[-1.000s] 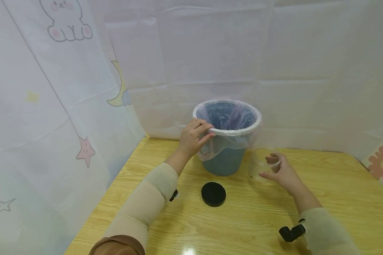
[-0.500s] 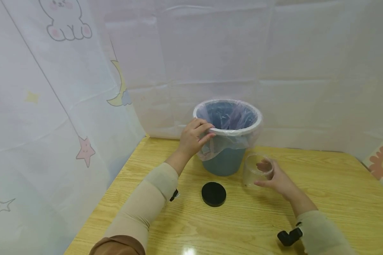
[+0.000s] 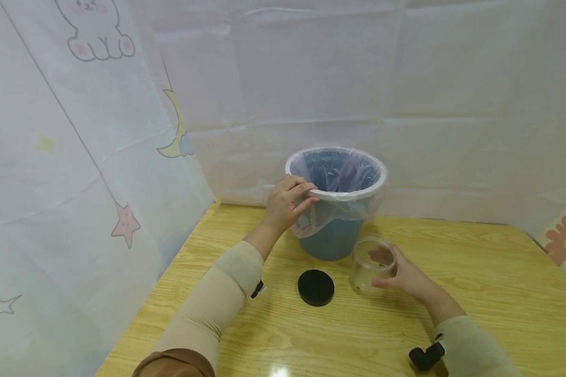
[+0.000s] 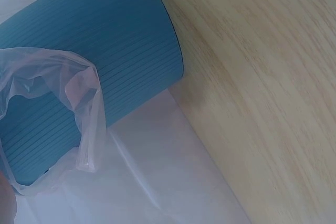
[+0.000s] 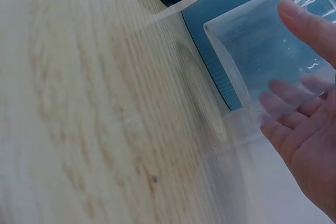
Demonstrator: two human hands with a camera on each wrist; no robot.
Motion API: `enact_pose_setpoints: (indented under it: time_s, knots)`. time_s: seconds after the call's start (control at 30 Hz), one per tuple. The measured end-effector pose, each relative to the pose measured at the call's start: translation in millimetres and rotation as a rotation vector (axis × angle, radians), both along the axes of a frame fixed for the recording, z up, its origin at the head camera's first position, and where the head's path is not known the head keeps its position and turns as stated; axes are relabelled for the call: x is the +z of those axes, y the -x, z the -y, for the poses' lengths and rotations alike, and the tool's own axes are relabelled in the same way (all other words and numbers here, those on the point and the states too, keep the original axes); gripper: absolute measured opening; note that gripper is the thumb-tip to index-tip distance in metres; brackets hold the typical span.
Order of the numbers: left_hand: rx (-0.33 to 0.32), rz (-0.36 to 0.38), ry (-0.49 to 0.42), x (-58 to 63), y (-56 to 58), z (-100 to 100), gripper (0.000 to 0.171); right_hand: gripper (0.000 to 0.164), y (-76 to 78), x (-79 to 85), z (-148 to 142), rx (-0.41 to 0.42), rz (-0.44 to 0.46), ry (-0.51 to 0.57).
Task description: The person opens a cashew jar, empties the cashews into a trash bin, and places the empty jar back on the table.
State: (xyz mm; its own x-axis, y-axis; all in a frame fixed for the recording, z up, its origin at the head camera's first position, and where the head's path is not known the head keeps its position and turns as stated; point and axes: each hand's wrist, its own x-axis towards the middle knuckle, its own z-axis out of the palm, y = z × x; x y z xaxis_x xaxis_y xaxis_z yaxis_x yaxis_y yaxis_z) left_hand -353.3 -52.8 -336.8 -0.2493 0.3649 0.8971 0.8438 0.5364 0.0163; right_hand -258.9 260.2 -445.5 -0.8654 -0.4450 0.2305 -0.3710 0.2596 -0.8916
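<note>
A blue trash can (image 3: 330,238) with a white rim and a thin, pinkish plastic liner (image 3: 318,217) folded over it stands at the back of the table. My left hand (image 3: 283,204) holds the near left of the rim, thumb outside and fingers over the top. My right hand (image 3: 407,277) grips a clear, lidless jar (image 3: 358,275) by its right side, close in front of the can. In the right wrist view the jar (image 5: 247,40) looks see-through, with fingers and thumb on opposite sides. Beside it on the table lies a round black lid (image 3: 316,287).
The wooden table (image 3: 283,335) ends at a pale cloth backdrop (image 3: 287,94) directly behind the can. Another printed cloth (image 3: 75,199) runs along the left side. A loose edge of the liner (image 4: 92,119) hangs down the can's outside in the left wrist view.
My right hand has brought the jar toward me and to the left, from beside the can to nearer the black lid. The left hand stays on the rim.
</note>
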Motion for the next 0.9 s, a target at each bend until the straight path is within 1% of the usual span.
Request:
enact_pose_setpoints:
  time_s: [0.17, 0.43, 0.67, 0.9]
  knots:
    - [0.0, -0.002, 0.006, 0.7, -0.3, 0, 0.031, 0.081, -1.6, -1.6, -1, 0.035, -0.025, -0.014]
    - [0.0, -0.009, 0.001, 1.5, -2.4, 0, 0.031, 0.081, -2.3, -10.1, -2, 0.066, -0.006, -0.01]
    - [0.005, -0.009, 0.002, -0.9, -2.2, 0, 0.031, 0.08, -5.8, -20.7, -4, 0.078, 0.017, -0.025]
    - [-0.004, -0.016, -0.003, 0.5, -2.2, 0, 0.031, 0.079, -7.0, -21.1, -2, 0.102, 0.023, 0.003]
